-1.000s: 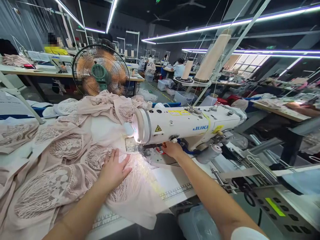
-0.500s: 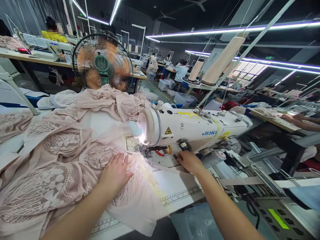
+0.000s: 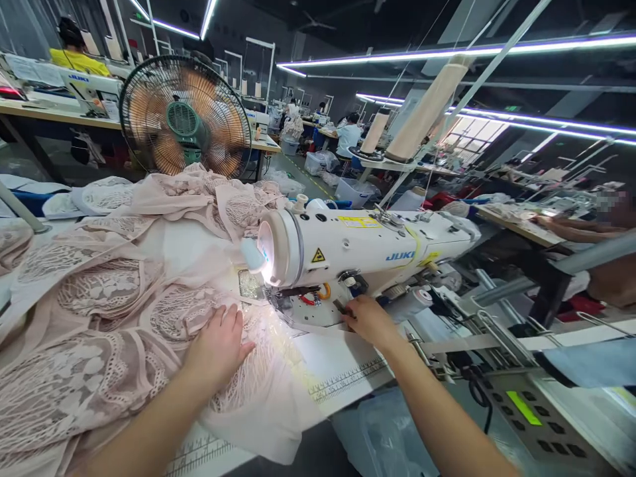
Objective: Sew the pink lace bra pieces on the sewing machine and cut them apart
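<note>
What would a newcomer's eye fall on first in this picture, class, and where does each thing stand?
Probably the white JUKI sewing machine just right of centre, with a bright light glowing at its left end. Next, the large caged fan at upper left, beyond the pale pink lace pieces spread over the left side. The tall beige thread cone leaning in view at upper right also stands out.
</note>
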The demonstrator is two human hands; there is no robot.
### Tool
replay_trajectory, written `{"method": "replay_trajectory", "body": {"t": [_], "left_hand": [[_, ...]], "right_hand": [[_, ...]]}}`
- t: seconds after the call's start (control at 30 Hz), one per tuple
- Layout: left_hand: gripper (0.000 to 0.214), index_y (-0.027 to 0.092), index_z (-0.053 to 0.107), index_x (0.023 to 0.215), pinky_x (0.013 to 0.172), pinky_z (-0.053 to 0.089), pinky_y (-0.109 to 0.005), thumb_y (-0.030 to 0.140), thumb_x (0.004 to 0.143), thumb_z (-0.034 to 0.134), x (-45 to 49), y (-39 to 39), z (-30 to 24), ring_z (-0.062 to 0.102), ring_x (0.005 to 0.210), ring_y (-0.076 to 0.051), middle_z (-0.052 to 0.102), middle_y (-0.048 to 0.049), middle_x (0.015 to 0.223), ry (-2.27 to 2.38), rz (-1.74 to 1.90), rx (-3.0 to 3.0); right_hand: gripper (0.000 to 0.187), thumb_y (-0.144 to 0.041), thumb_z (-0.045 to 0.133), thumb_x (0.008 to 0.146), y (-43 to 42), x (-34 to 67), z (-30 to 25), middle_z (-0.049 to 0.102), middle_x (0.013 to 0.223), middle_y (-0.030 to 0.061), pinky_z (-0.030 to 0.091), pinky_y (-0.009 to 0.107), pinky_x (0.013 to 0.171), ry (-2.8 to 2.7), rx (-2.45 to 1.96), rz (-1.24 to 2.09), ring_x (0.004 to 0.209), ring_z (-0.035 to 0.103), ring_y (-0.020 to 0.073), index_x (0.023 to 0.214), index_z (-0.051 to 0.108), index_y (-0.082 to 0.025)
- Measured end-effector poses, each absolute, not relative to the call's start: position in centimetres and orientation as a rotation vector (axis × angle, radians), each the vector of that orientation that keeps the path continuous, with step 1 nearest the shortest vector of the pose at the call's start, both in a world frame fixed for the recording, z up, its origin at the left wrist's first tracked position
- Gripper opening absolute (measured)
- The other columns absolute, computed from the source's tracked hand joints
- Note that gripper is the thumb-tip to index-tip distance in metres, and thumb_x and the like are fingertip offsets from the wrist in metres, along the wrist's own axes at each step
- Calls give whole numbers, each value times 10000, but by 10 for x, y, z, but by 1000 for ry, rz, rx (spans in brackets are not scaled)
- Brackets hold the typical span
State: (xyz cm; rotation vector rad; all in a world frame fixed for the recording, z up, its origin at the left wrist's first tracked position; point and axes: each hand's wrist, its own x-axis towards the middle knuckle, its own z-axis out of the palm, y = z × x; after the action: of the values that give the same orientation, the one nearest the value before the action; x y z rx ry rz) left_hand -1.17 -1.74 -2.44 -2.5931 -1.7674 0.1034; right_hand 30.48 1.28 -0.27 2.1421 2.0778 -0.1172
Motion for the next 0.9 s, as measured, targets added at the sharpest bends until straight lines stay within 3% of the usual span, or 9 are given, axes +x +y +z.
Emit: {"method": "replay_trajectory", "body": {"t": [0.33,0.57,0.63,0.77,0.9], "left_hand": [[528,13,539,1284,1011,395,-487,361,891,483,-16,-10,-25,485,1206,-392,522,-246,1332,-1614,101,-2579],[549,67,434,1372,765,494,-410,385,928,378,4,-5,-4,585,969,-339,637,-186,971,-1750,87,-2588],[535,116,459,1365,781,485,-418,408,922,394,6,-6,-7,575,990,-345,615,-198,1052,-1780,73,-2552],[550,205,476,1367,998,340,-534,466,883,471,1,-8,-21,418,1240,-418,444,-214,1391,-1829,60,-2512],[582,269,437,1391,1049,265,-555,522,867,470,-5,-11,-23,295,1341,-429,363,-165,1481,-1965,63,-2552]], "right_hand": [[186,-174,536,831,26,298,-3,656,1039,83,419,256,721,2028,2220,-159,957,610,202,926,695,-192],[246,-275,529,883,29,289,-5,635,1114,143,444,341,827,1978,2261,-96,1034,587,239,1036,646,-120],[229,-254,535,882,33,287,-6,644,1096,130,457,357,814,1958,2266,-118,1006,599,228,1033,637,-116],[182,-198,596,824,38,286,-4,676,1014,109,457,304,712,1990,2240,-188,903,634,222,987,657,-145],[160,-143,532,844,22,278,8,664,976,97,429,284,751,2224,2146,-191,923,612,214,909,677,-167]]}}
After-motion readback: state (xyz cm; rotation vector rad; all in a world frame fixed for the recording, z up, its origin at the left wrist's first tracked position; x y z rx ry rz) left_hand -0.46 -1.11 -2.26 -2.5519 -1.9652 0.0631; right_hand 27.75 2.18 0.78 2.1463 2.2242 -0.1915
